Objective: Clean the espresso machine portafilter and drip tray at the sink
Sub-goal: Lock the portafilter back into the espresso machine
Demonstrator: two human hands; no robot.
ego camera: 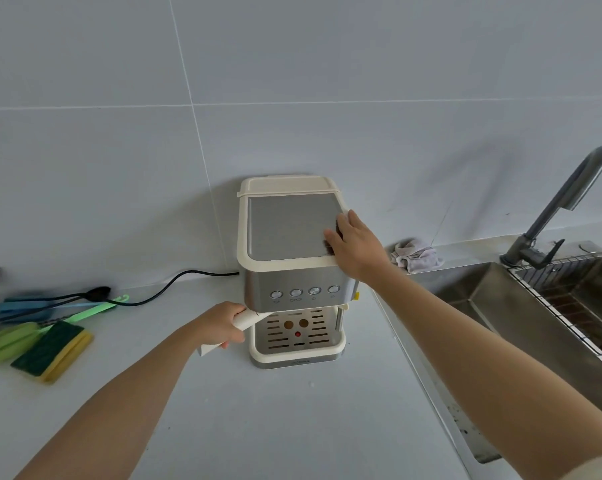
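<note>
Cream portafilter handle (251, 319) gripped by the left hand (219, 323), fingers curled round it, likely for twisting free. Right hand (356, 245), fingers flat, rests atop the espresso machine (289, 230), apparently steadying it.

Cream portafilter handle (251, 319) angles left above the seated, slotted drip tray (297, 353).

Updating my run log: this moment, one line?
left hand grips portafilter handle | right hand rests on espresso machine | drip tray seated
</note>
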